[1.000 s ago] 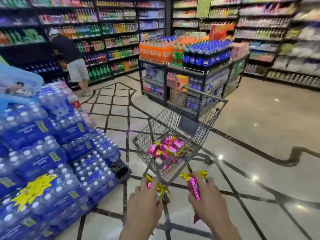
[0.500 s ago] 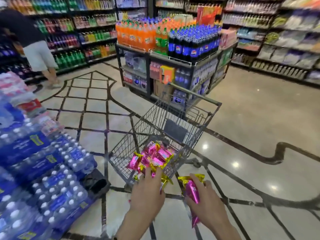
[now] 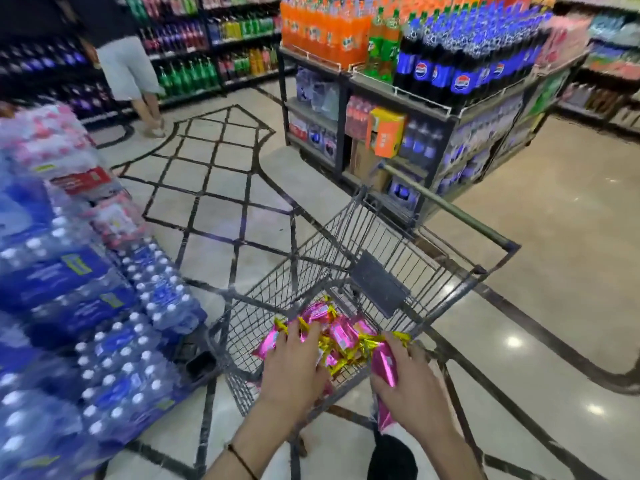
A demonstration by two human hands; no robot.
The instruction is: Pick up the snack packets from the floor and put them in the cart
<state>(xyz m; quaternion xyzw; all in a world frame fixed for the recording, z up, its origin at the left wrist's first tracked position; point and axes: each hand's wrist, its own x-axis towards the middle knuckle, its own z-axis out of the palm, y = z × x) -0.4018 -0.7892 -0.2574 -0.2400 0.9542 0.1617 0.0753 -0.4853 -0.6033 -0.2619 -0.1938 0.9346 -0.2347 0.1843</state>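
Flanking stock, left: Water bottle packs [image 3: 104, 306], shrink-wrapped, stacked on the floor.
Cart [image 3: 256, 306]: wire basket, parked just beside that stack; its near corner is reached by both hands.
Left hand [image 3: 294, 368]: laid palm-down inside the basket, fingers spread over the heap. A sliver of pink is seen under the palm, but whether a packet is gripped or already let go cannot be told.
Snack packets [image 3: 337, 332]: pink with gold ends, heaped in the basket's near corner.
Right hand [image 3: 412, 386]: curled round one Held packet [image 3: 384, 367], which is kept at the near rim and not yet dropped in.
Drinks display [image 3: 415, 81]: bottled soft drinks, shelved behind the basket.
Change noted: half a second earlier the left hand was at the basket's edge and the right hand short of it. Both have since been carried forward.
Meaning for task: delivery is judged under way, with release of the right-hand packet outstanding. No loose packets are seen on the floor in view.
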